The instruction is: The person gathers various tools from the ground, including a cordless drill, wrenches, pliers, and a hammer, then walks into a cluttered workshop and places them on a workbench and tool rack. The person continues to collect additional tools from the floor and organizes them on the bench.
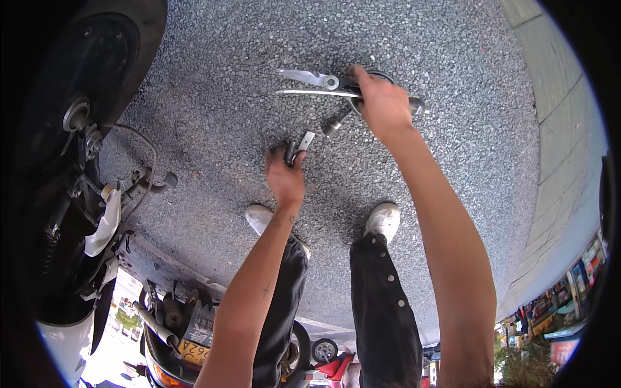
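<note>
In the head view, my left hand [284, 171] is closed on a dark cylindrical part [291, 152], with a flat silver bracket [305, 141] beside it between the fingers. Up and to the right, my right hand [381, 103] grips a lever assembly [332, 82] with two silver levers, a dark body and a looped cable. A dark rod ending in a knurled metal fitting [332, 127] angles down from that assembly toward my left hand, just short of the bracket.
A motorbike [84, 181] with a large black wheel fills the left side. My shoes [383, 220] stand on asphalt [226, 77]. A paved strip [533, 194] runs along the right. Behind my legs are a parked scooter [168, 326] and a red vehicle [330, 372].
</note>
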{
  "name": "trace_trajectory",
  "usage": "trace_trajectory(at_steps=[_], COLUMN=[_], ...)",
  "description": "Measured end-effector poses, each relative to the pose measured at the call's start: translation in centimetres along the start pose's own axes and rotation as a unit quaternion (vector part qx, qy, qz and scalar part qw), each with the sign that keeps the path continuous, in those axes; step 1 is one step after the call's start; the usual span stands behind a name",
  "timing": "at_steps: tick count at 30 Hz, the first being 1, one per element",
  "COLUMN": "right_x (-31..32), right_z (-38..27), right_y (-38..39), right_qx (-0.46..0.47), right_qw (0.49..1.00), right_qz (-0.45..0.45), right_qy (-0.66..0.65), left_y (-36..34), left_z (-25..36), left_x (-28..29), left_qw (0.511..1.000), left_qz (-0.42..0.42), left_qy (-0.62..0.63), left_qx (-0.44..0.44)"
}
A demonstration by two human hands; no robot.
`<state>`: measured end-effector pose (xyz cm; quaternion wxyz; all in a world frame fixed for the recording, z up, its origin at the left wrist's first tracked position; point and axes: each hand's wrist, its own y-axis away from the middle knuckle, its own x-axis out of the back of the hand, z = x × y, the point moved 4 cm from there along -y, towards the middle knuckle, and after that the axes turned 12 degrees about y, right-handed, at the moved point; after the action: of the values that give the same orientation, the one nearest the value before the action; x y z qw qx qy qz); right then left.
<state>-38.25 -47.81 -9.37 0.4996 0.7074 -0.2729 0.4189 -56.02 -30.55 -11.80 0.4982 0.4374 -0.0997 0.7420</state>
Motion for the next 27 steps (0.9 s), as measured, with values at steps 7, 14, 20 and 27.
trace_trajectory(at_steps=[7,14,20,27], right_x=[-0.2,-3.2,-5.3,-5.4], right_z=[3.9,5.7,5.9,6.0], right_y=[8.0,19.9,25.6,26.7], right_qx=[-0.309,-0.462,-0.468,-0.487], right_qw=[0.85,0.686,0.684,0.641], right_qz=[0.09,0.049,0.053,0.069], right_qy=[-0.417,-0.56,-0.558,-0.59], left_y=[0.8,-0.3,-2.3,-2.4], left_z=[1.4,7.4,8.5,8.5], left_x=[0.1,-0.9,-3.5,-3.7], left_qw=[0.992,0.992,0.99,0.982], left_qz=[-0.065,-0.119,-0.126,-0.066], left_qy=[0.054,0.023,-0.043,-0.073], left_qx=[0.097,-0.039,-0.053,-0.158])
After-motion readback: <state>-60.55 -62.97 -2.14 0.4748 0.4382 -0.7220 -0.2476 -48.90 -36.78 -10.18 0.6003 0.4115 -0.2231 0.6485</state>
